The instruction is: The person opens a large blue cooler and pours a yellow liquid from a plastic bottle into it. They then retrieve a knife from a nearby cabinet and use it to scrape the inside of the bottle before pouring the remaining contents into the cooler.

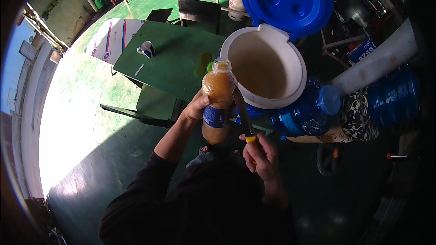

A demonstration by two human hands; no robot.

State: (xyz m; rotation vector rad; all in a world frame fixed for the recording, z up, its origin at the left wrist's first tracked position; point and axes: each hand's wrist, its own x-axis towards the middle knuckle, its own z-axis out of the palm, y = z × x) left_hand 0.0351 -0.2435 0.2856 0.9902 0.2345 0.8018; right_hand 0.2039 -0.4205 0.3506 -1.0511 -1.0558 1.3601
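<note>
Clear plastic bottle [219, 91], holding something cloudy and orange under a blue label, is raised upright in the head view, in front of the right edge of the green tabletop [181, 47]; no cap shows on its neck. The left grip [198, 105] is wrapped around its side. The right grip [261, 156] is closed on the yellow handle of a knife [244, 114], whose blade slants up just beside the bottle; whether they touch, I cannot tell.

My reading is that the step in hand is working the knife close to the bottle; the next move calls for a steady left grip and fingers clear of the blade.

Counted: 1 bottle; 1 knife; 1 white tub [298, 70] past the right edge, its 1 blue lid [288, 0] tipped open; 1 mug [147, 50] near the left edge; 1 white stick [139, 69] toward the near-left corner; 2 blue water jugs [313, 113] clearly visible beyond the tub.
</note>
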